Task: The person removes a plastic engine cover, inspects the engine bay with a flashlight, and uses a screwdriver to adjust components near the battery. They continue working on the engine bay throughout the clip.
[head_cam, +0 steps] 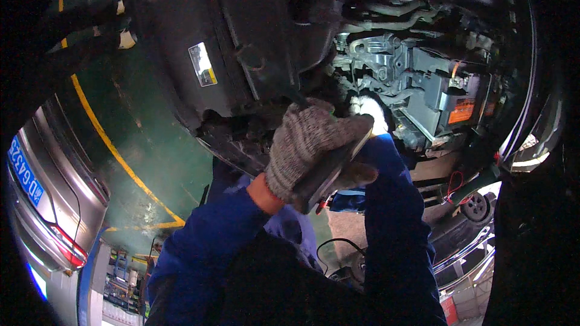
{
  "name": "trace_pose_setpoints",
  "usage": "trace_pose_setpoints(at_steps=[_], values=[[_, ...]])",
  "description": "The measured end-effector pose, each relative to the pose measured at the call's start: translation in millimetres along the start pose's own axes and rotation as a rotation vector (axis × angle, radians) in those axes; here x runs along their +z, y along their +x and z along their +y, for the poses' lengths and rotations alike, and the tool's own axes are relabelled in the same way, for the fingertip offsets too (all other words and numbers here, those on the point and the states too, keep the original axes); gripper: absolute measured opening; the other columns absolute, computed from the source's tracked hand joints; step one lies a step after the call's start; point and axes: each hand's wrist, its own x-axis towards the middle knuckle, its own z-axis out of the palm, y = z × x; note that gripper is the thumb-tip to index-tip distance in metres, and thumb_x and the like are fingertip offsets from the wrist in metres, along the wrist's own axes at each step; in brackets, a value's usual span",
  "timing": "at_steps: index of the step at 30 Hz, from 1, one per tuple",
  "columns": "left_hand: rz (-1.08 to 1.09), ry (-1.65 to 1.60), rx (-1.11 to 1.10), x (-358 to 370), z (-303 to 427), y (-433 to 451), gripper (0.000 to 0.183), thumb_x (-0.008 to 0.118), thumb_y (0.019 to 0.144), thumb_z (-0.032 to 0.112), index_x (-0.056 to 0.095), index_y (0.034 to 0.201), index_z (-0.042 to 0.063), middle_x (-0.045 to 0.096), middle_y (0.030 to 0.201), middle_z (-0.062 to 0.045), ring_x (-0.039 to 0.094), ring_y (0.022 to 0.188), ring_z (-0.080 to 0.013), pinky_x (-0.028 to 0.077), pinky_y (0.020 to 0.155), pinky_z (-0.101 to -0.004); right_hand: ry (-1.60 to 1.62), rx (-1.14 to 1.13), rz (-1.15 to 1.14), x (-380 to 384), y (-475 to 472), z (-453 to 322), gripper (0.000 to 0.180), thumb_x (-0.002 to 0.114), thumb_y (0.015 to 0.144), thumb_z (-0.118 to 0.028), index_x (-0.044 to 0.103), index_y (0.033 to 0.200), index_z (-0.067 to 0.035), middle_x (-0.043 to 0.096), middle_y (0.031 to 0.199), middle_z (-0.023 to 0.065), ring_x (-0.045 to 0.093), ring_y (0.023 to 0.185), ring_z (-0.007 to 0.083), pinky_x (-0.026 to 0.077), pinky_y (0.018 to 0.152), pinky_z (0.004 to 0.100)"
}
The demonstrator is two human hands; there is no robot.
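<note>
My left hand (308, 145), in a grey knitted glove, grips a flat dark handheld device (324, 179), its long edge tilted up to the right. Bright light falls just beyond it on my right hand (369, 111), which wears a pale glove and reaches into the engine bay. The right fingers look curled beside a thin rod or cable (354, 74); glare and shadow hide whether they hold it. Metal engine parts (380, 54) lie just beyond that hand. To its right is a car battery (462, 111) with an orange label.
A dark plastic engine cover (258, 22) with a sticker (203, 64) spans the upper middle. A red wire loop (454, 188) hangs at the right. At far left a silver car (68, 154) is parked beside a yellow floor line (106, 140). Shelving (122, 280) stands lower left.
</note>
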Motion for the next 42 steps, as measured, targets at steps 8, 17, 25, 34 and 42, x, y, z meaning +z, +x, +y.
trace_pose_setpoints(at_steps=[8,17,25,34,42], values=[[-0.165,-0.084,-0.042,-45.9,29.9,-55.0,0.064,0.083,0.079,0.047,0.068,0.138,0.026,0.066,0.109,-0.008,0.063,0.108,-0.0348,0.049,0.091,-0.0510,1.343,0.534,-0.073,-56.1,-104.2,-65.1,0.019,0.054,0.106,-0.013,0.059,0.113,0.005,0.069,0.106,0.0191,0.058,0.074,0.0171,0.052,0.061,0.0237],[0.197,-0.385,-0.014,-99.9,72.8,-77.7,0.065,0.087,0.079,0.045,0.069,0.136,0.020,0.069,0.118,-0.009,0.064,0.115,-0.0356,0.050,0.098,-0.0496,1.411,0.190,-0.375,-99.6,-176.3,-148.8,0.026,0.054,0.110,-0.034,0.061,0.116,-0.009,0.054,0.081,0.0004,0.049,0.067,0.0132,0.042,0.055,0.0261],[0.015,-0.514,-0.201,-78.7,77.1,-38.6,0.066,0.093,0.075,0.045,0.074,0.127,0.010,0.072,0.127,-0.011,0.067,0.119,-0.0320,0.052,0.101,-0.0446,0.798,-0.055,-0.051,-116.7,-190.0,-223.9,0.041,0.054,0.107,-0.035,0.062,0.132,-0.004,0.064,0.096,0.0061,0.056,0.077,0.0151,0.049,0.066,0.0304],[0.097,-0.453,0.004,-97.8,63.1,8.0,0.064,0.093,0.072,0.042,0.073,0.125,0.011,0.076,0.111,-0.009,0.072,0.094,-0.0307,0.056,0.081,-0.0432,0.878,-0.303,0.102,-146.9,-163.1,-238.0,0.026,0.054,0.108,-0.023,0.061,0.126,-0.006,0.065,0.093,0.0033,0.062,0.079,0.0137,0.051,0.068,0.0303],[-0.057,-0.166,0.029,-82.9,13.9,140.2,0.052,0.083,0.080,0.048,0.077,0.118,0.013,0.074,0.102,-0.013,0.072,0.099,-0.0328,0.057,0.081,-0.0430,0.016,-0.323,0.474,-175.5,-166.5,-244.6,0.033,0.053,0.108,-0.034,0.065,0.110,-0.003,0.062,0.077,0.0074,0.050,0.060,0.0161,0.039,0.056,0.0305]])
